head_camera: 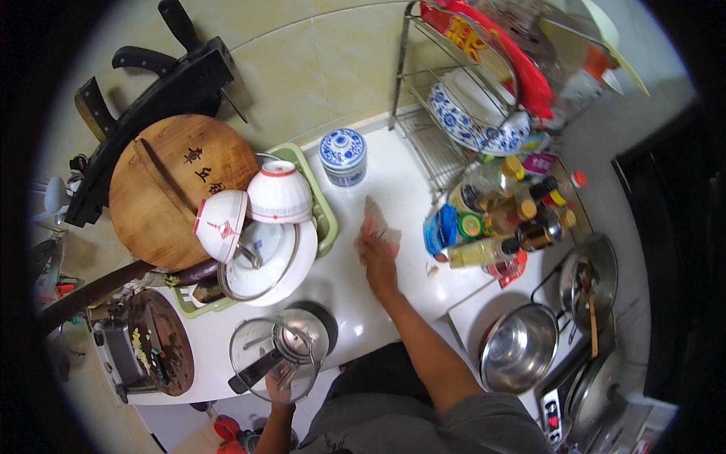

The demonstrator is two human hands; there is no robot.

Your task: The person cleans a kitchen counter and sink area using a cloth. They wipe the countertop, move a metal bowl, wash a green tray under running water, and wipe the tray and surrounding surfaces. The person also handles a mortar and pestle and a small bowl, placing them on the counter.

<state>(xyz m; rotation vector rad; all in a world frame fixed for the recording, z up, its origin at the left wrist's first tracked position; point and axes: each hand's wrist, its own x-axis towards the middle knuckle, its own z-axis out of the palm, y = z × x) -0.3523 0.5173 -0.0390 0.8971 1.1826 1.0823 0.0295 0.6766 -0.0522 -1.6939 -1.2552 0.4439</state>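
My right hand point(376, 262) presses a blurred greyish-pink cloth point(371, 218) against the white countertop point(351, 295). A blue-and-white lidded porcelain jar point(343, 159) stands beyond that hand, near the tiled wall. My left hand point(278, 387) shows through the clear wall of a glass jug point(309, 386) at the counter's front edge. Whether its fingers grip the jug or are just behind it cannot be made out. The jug has a black handle point(255, 371) pointing left and a dark round base point(326, 320).
Left, a green dish rack point(326, 227) bears bowls, plates and a round wooden lid point(170, 187); a knife holder point(153, 125) hangs above. A chopping board point(170, 340) holds a knife. Right are bottles point(510, 215), a wire shelf point(417, 136) and a steel pot point(519, 349).
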